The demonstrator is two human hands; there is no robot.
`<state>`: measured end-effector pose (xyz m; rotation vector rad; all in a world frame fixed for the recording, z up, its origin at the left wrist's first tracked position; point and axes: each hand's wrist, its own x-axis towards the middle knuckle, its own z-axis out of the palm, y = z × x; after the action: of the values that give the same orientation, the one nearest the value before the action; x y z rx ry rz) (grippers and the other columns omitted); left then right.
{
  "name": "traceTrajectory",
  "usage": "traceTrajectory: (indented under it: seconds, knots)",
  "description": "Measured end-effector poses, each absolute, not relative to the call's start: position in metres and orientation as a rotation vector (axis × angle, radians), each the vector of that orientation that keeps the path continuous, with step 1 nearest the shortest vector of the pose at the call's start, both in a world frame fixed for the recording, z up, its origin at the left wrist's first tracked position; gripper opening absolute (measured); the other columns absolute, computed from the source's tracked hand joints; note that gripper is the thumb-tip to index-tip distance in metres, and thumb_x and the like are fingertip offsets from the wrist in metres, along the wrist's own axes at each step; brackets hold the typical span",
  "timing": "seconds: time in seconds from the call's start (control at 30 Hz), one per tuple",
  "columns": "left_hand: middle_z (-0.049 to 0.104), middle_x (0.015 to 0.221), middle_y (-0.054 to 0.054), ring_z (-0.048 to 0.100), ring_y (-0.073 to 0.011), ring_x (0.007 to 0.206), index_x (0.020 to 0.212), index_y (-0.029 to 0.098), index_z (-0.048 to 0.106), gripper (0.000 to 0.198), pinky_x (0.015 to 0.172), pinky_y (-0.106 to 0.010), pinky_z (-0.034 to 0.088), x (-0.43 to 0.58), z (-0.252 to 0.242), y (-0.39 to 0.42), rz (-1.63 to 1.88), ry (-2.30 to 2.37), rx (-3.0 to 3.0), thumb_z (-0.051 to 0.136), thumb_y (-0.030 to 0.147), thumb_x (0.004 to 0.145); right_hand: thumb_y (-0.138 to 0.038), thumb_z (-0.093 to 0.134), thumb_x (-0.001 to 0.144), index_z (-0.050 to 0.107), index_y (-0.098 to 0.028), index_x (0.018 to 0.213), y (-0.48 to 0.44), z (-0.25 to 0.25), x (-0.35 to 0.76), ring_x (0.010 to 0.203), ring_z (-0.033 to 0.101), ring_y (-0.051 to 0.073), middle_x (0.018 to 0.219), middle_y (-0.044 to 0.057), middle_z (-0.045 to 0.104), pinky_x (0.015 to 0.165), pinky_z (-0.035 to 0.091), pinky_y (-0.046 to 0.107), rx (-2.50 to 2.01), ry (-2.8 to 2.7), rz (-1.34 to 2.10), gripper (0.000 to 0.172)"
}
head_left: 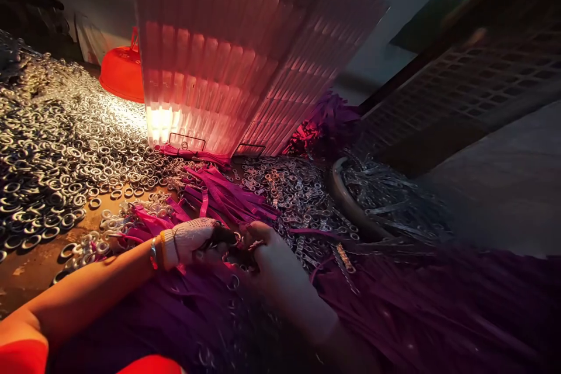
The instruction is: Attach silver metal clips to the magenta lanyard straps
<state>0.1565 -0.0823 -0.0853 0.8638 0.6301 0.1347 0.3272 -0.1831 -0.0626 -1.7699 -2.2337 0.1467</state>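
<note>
Nearest, a patch of bright red cloth (149, 366) shows at the bottom edge, and a spread of long flat purple straps (166, 315) lies in shadow just beyond it. Above these straps the left hand (193, 242), in a white knitted glove, and the right hand (274, 263) come together; their fingers are bent in and closed on a small round silver metal ring (238, 238) where they meet, though it is too dark to tell which fingertips bear on it. The ring could slip out if the pinch loosens or the glove slides on the smooth metal, and in this dim light it would likely be lost among the straps below. Being round, it has no clear long axis, and which way its opening faces cannot be made out. Just beyond the hands, a bundle of narrow magenta straps (223, 193) lies with its long axis running from far left to near right. To the left spreads a broad heap of silver metal rings (65, 152); to the right, a pile of small grey metal pieces (289, 193). Farther back, upright ribbed sheets of translucent plastic (205, 58) stand beside a red dome-shaped lampshade (120, 73)
</note>
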Motion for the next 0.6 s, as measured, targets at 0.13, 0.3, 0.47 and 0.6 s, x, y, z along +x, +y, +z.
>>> traceTrajectory:
  seconds: [0.13,0.3,0.47,0.6]
  knots:
    - [0.042,0.041,0.003,0.030,-0.0063,0.031,0.055,0.017,0.054,0.033,0.032,-0.022,0.017,0.157,-0.093,-0.089,0.051,0.553,0.999,0.060,0.046,0.070,-0.029,0.066,0.087,0.071,-0.016,0.086,-0.182,-0.062,0.327,0.090,0.058,0.028,0.108,0.016,0.064,0.072,0.046,0.037,-1.705,-2.589,-0.222,0.014]
    - [0.049,0.049,0.003,0.036,-0.0064,0.035,0.073,0.015,0.060,0.026,0.034,-0.019,0.023,0.155,-0.094,-0.096,0.231,0.565,1.207,0.059,0.041,0.078,-0.027,0.060,0.088,0.064,-0.016,0.076,-0.185,-0.062,0.335,0.069,0.054,0.020,0.082,0.011,0.064,0.060,0.032,0.032,-1.815,-2.497,-0.216,0.016]
    - [0.055,0.059,0.002,0.043,-0.0063,0.043,0.075,0.015,0.058,0.013,0.039,-0.017,0.031,0.161,-0.084,-0.104,0.312,0.577,1.286,0.062,0.026,0.070,-0.022,0.058,0.077,0.058,-0.019,0.069,-0.195,-0.073,0.333,0.060,0.051,0.016,0.069,0.004,0.062,0.056,0.023,0.032,-1.845,-2.354,-0.084,0.008]
    - [0.043,0.047,0.006,0.031,-0.0048,0.034,0.067,0.018,0.050,0.019,0.034,-0.017,0.023,0.170,-0.080,-0.109,0.326,0.660,0.969,0.056,0.035,0.072,-0.021,0.054,0.075,0.061,-0.017,0.073,-0.202,-0.096,0.318,0.063,0.053,0.019,0.073,0.010,0.063,0.057,0.025,0.032,-1.870,-2.059,-0.214,0.009]
